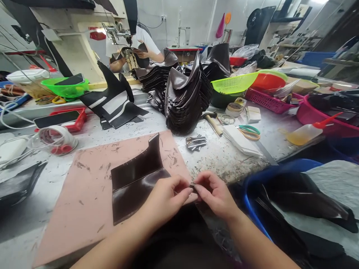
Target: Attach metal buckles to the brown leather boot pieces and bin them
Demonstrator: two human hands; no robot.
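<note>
My left hand point(171, 192) and my right hand point(215, 194) meet above the right edge of a pink board point(89, 179). Between their fingertips they pinch a small dark strip point(193, 185), mostly covered by the fingers. A dark brown leather piece point(137, 179) lies on the board left of my hands, creased across the middle and partly behind my left wrist. Beyond the board sits a small bunch of dark tabs point(195, 142), some with metal rings. Farther back rises a tall stack of glossy brown leather pieces point(182, 101).
A hammer point(214, 125), green-and-orange-handled scissors point(249, 131) and white sheets point(241, 140) lie to the right. A bottle of yellowish liquid point(305, 132) stands near the edge. Lower right is a blue tub point(248, 198) with leather pieces. Behind, a person works at a sewing machine point(89, 48).
</note>
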